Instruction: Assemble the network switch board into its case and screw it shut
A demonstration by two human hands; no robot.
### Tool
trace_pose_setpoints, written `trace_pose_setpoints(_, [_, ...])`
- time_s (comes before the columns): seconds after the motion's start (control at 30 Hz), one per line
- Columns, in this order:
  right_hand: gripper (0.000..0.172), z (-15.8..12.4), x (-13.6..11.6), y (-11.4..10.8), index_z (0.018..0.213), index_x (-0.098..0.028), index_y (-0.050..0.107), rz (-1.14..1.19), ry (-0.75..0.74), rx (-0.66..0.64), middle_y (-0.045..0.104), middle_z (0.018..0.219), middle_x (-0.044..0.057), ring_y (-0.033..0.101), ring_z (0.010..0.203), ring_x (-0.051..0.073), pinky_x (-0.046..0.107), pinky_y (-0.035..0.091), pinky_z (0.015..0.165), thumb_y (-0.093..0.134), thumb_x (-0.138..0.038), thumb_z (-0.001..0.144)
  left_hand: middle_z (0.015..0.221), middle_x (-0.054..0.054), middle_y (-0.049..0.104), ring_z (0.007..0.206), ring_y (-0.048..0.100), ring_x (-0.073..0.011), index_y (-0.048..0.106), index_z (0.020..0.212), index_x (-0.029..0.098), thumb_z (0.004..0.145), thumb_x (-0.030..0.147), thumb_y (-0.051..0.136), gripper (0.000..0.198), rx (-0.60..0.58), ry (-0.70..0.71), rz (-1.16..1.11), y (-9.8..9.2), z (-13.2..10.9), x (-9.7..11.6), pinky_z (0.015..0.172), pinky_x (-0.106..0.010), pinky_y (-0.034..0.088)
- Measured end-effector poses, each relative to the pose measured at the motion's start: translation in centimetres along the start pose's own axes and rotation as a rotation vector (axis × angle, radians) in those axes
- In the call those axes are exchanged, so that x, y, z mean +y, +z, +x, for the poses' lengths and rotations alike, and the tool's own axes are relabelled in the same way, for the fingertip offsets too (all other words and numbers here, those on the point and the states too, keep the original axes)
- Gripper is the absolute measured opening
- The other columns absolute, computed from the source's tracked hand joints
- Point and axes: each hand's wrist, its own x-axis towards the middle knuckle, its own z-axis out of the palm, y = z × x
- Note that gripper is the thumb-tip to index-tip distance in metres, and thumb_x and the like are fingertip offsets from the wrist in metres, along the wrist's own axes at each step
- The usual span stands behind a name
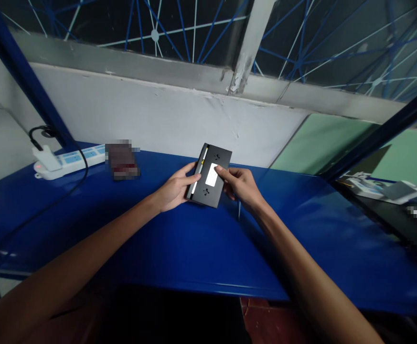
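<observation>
A flat black box (201, 189) with a white label, small dark marks and a white and yellow strip along its left edge is held up over the blue table (179, 248). My left hand (175, 188) grips its left side, thumb on the front. At its right side, my right hand (241, 185) has the thumb on the white label and the other fingers curled behind or beside the edge. A thin pale stick-like thing shows just below my right hand; whether the hand holds it is unclear.
A white power strip (75, 157) with a plugged-in black cable (47, 216) lies at the left. Beside it is a blurred dark reddish item (123, 161). Blue frame posts stand at both sides, with papers and devices (401, 191) at the right.
</observation>
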Motion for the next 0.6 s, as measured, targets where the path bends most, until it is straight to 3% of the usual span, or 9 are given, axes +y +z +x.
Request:
trace_pose_setpoints(0.23, [0.047, 0.21, 0.30, -0.25, 0.053, -0.021, 0.047, 0.016, -0.008, -0.008, 0.049, 0.044, -0.004, 0.039, 0.031, 0.007, 0.025, 0.023, 0.033, 0.066, -0.051, 0.083, 0.112, -0.012, 0.066, 0.101, 0.064, -0.0343, 0.052, 0.131, 0.026, 0.083, 0.029, 0.071, 0.052, -0.034, 0.003, -0.018, -0.20, 0.02, 0.01, 0.075, -0.041, 0.053])
trace_pose_setpoints(0.6, [0.049, -0.15, 0.05, 0.12, 0.051, -0.021, 0.043, 0.035, -0.053, 0.035, 0.045, 0.040, -0.005, 0.037, 0.030, 0.007, 0.025, 0.023, 0.032, 0.067, -0.050, 0.083, 0.107, -0.011, 0.068, 0.100, 0.065, -0.0314, 0.049, 0.136, 0.024, 0.083, 0.025, 0.071, 0.057, 0.016, 0.051, 0.001, 0.22, 0.00, 0.05, 0.079, -0.038, 0.051])
